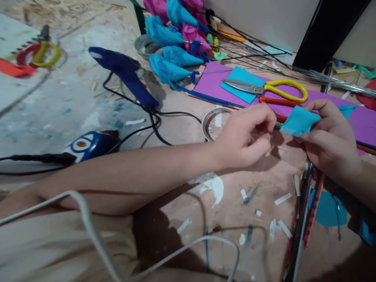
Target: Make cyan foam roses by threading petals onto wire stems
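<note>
My right hand (331,137) pinches a small piece of blue paper (299,120) between thumb and fingers. Just left of it, my left hand (248,135) has its fingers curled together in a pinch. Whether a thin thing lies in that pinch is hidden. Behind both hands rest scissors (258,89) with one yellow and one red handle. They lie over a blue paper square (241,84) on a long purple sheet (211,80). A roll of tape (208,124) sits beside my left wrist, partly covered by it.
Blue and pink paper flowers (170,66) lie at the back, near bundled wires (337,80). A dark blue glue gun (123,74) with a black cord stands left. A blue-and-white device (91,145) is behind my left forearm. White paper scraps (282,199) dot the surface.
</note>
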The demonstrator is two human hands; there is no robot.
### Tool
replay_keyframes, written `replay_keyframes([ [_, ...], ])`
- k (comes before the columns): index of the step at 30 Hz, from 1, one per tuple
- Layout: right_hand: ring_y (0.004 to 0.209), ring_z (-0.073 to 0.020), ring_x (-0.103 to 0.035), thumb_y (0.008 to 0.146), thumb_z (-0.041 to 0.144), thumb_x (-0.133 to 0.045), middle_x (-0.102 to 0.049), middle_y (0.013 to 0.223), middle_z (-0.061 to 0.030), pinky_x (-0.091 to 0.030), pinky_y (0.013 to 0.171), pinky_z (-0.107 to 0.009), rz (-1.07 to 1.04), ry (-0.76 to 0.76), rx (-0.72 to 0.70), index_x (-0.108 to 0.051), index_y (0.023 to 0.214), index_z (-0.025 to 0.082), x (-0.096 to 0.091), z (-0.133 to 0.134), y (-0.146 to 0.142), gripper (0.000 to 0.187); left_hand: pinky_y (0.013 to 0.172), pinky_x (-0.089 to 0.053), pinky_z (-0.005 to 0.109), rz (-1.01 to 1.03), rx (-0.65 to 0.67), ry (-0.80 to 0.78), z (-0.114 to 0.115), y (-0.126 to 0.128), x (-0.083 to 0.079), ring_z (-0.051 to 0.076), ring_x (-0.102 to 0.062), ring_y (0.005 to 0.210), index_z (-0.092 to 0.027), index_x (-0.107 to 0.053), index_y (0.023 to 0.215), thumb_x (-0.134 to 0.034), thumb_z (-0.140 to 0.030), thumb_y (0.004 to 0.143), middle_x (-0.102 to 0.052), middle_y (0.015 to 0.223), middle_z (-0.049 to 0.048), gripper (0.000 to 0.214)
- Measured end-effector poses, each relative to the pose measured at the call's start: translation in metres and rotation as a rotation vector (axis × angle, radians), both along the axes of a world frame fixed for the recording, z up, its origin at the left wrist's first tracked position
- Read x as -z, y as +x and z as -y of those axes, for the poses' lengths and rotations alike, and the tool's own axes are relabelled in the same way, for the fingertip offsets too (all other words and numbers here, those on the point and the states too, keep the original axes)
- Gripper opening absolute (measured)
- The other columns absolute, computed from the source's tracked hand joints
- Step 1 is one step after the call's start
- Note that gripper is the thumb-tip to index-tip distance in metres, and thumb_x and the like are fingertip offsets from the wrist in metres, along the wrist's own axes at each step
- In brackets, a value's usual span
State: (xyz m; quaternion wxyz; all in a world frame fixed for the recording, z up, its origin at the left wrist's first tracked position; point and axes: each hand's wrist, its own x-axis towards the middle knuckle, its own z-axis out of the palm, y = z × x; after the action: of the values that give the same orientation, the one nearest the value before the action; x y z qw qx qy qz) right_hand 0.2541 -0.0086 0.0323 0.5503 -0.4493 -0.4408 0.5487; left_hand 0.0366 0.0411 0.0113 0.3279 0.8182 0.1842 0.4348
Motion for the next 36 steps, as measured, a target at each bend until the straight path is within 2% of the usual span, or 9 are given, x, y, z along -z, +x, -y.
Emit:
replay_keyframes([
  [3,0.063,-0.0105,-0.059,0.065,0.005,-0.071,-0.070,0.076,0.0101,-0.047,0.056,-0.021,0.076,0.037,-0.094,-0.067,0.101,0.027,0.002,0.003,0.002,0.043,0.064,-0.052,0.028,0.060,-0.058,-0.075,0.000,0.004,0.001,0.013,-0.059,0.070,-0.023,-0.057,0.093,-0.067,-0.029,0.091,-0.067,0.089,0.0019,0.012],
  [7,0.061,-0.0092,-0.056,0.066,0.005,-0.070,-0.069,0.075,0.0106,-0.042,0.053,-0.021,0.073,0.062,-0.099,-0.065,0.100,0.027,0.002,0.003,0.003,0.041,0.060,-0.050,0.023,0.079,-0.045,-0.137,0.004,0.004,0.001,0.009,-0.059,0.064,-0.022,-0.058,0.090,-0.063,-0.021,0.091,-0.065,0.079,-0.0019,0.006],
  [13,0.061,-0.0092,-0.056,0.063,0.005,-0.073,-0.067,0.075,0.0099,-0.047,0.056,-0.021,0.027,0.057,-0.031,-0.065,0.099,0.026,0.004,0.001,0.002,0.042,0.060,-0.049,0.023,0.113,0.052,-0.012,0.007,0.002,-0.002,0.008,-0.058,0.060,-0.023,-0.057,0.089,-0.055,-0.007,0.090,-0.065,0.075,-0.0047,0.016],
  [16,0.062,-0.0101,-0.055,0.066,0.007,-0.072,-0.065,0.076,0.0088,-0.046,0.057,-0.022,0.071,0.075,-0.053,-0.064,0.100,0.027,0.004,0.002,0.002,0.040,0.074,-0.060,0.029,0.124,-0.074,-0.053,0.004,0.004,0.002,0.014,-0.070,0.081,-0.026,-0.058,0.105,-0.066,-0.026,0.100,-0.071,0.096,0.0001,0.009],
  [19,0.065,-0.0124,-0.059,0.069,0.007,-0.072,-0.063,0.079,0.0082,-0.047,0.057,-0.024,0.131,0.105,-0.115,-0.063,0.103,0.030,0.003,0.003,0.002,0.042,0.083,-0.065,0.033,0.125,-0.100,-0.178,0.001,0.007,0.009,0.019,-0.076,0.102,-0.028,-0.057,0.120,-0.070,-0.047,0.103,-0.072,0.117,0.0047,0.029],
  [25,0.078,-0.0177,-0.070,0.082,0.020,-0.087,-0.064,0.091,0.0041,-0.058,0.064,-0.029,0.258,0.130,-0.235,-0.066,0.110,0.034,0.002,0.009,0.006,0.037,0.074,-0.063,0.026,0.150,0.035,-0.380,-0.001,0.007,0.015,0.012,-0.073,0.083,-0.028,-0.054,0.128,-0.074,-0.051,0.103,-0.074,0.103,0.0004,0.039],
  [27,0.090,-0.0207,-0.074,0.090,0.028,-0.084,-0.068,0.102,0.0017,-0.064,0.074,-0.035,0.310,0.212,-0.229,-0.068,0.116,0.037,0.004,0.013,0.008,0.032,0.069,-0.061,0.025,0.174,0.077,-0.453,0.000,0.007,0.013,0.012,-0.072,0.078,-0.028,-0.055,0.128,-0.074,-0.053,0.103,-0.073,0.101,-0.0004,0.041],
  [31,0.128,-0.0300,-0.069,0.100,0.037,-0.071,-0.064,0.134,-0.0015,-0.065,0.104,-0.048,0.584,0.509,-0.016,-0.070,0.128,0.045,0.005,0.022,0.010,0.029,0.068,-0.061,0.026,0.191,0.218,-0.636,0.000,0.009,0.004,0.014,-0.073,0.078,-0.028,-0.056,0.126,-0.082,-0.061,0.096,-0.073,0.096,-0.0013,0.051],
  [36,0.122,-0.0308,-0.068,0.090,0.023,-0.076,-0.061,0.135,-0.0049,-0.065,0.095,-0.051,0.756,0.825,-0.039,-0.071,0.124,0.042,0.002,0.026,0.006,0.039,0.070,-0.060,0.024,0.189,0.350,-0.744,0.001,0.010,-0.001,0.013,-0.073,0.077,-0.026,-0.056,0.122,-0.091,-0.060,0.087,-0.073,0.092,-0.0015,0.060],
])
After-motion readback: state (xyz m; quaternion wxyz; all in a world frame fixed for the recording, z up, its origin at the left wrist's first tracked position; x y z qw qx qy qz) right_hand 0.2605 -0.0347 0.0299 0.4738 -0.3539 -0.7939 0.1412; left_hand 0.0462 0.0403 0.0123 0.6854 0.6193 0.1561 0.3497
